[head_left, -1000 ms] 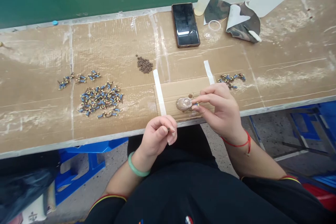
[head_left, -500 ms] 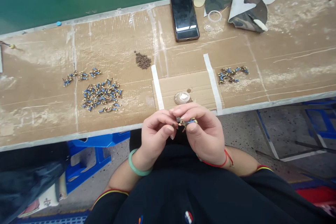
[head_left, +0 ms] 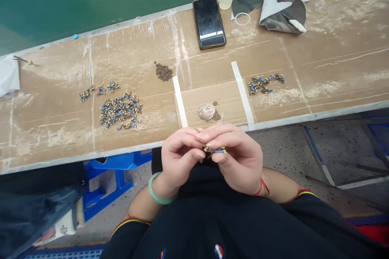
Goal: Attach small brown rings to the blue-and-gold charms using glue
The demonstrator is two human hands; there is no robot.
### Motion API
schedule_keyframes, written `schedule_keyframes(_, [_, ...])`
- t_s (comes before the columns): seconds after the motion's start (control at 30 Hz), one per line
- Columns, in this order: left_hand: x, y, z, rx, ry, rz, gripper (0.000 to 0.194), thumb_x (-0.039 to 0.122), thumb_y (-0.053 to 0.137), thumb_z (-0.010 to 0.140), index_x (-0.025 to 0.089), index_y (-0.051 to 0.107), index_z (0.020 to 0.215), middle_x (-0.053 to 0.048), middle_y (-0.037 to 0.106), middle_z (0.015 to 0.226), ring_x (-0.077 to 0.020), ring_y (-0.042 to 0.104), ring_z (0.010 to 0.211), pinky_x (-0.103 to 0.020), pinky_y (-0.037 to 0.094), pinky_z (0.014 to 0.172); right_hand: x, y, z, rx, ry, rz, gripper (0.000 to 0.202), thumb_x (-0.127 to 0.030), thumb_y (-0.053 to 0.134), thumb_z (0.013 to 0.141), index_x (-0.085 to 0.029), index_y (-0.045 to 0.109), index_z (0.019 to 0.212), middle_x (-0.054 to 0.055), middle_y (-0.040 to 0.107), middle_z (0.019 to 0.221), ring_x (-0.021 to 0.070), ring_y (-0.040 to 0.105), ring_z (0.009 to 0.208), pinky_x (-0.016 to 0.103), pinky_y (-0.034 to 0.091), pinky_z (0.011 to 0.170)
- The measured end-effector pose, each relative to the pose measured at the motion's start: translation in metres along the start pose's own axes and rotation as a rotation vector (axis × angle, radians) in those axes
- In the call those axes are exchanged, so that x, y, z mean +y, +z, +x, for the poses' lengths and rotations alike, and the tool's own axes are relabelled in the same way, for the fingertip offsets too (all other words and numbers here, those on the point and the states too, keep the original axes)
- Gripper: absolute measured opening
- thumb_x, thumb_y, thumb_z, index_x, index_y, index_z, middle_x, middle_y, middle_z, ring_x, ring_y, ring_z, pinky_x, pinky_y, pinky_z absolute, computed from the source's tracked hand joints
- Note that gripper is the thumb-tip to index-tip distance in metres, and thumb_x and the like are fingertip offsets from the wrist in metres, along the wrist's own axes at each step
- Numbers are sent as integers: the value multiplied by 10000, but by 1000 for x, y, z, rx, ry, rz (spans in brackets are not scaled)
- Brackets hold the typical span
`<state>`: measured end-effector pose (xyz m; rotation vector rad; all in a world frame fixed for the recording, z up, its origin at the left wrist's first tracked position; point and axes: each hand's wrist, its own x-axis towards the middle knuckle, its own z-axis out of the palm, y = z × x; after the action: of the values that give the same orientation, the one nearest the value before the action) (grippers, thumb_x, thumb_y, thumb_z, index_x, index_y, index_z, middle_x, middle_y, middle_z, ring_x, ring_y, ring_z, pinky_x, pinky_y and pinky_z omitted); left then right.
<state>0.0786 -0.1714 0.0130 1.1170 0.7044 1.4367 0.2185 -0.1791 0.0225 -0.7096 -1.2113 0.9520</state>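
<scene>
Head view shows two bare hands meeting by the near edge of the table point(head_left: 154, 125). The right hand point(head_left: 241, 160) pinches a little blue and yellow figure point(head_left: 218, 150) between thumb and fingers. It lies on its side, up off the table. The left hand point(head_left: 179, 156) has its fingertips bent in at the other end of the figure, next to a small dark bit. I cannot tell if they pinch that bit, because it is so tiny and partly hidden.

To do this well, I think the right hand should hold the figure firmly but softly, so its thin parts don't bend. The left fingertips should make small, slow moves. Resting the hands against each other should stop wobbles.

Behind the hands, a clear, shiny dish point(head_left: 207, 112) sits on a cardboard piece point(head_left: 223, 91). More figures point(head_left: 121, 109) lie to the left, and a brown heap point(head_left: 164, 72) sits farther back.
</scene>
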Motion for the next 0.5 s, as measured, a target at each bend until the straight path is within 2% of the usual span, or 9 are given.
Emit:
schedule_keyframes(0.23, [-1, 2, -1, -21, 21, 27, 229, 433, 891, 984, 233, 848, 881, -17, 799, 847, -140, 761, 791, -288, 653, 874, -2, -4, 2, -42, -49, -43, 188, -284, 814, 1047, -329, 853, 1225, 16, 884, 1073, 184, 848, 995, 319, 729, 934])
schedule_keyframes(0.33, [-1, 2, -2, -24, 33, 56, 247, 443, 877, 995, 231, 837, 874, -12, 790, 820, -137, 756, 766, -274, 651, 834, -3, -5, 2, -38, -64, -51, 190, -268, 815, 1044, -316, 851, 1225, 17, 883, 1063, 175, 848, 1007, 299, 722, 963])
schedule_keyframes(0.5, [19, 5, -1, -29, 92, 351, 263, 434, 817, 1042, 227, 823, 879, -36, 832, 879, -174, 797, 805, -290, 668, 796, 1, -5, -2, 5, -115, -99, 191, -274, 810, 1044, -309, 849, 1227, 37, 881, 1099, 193, 860, 986, 320, 744, 901])
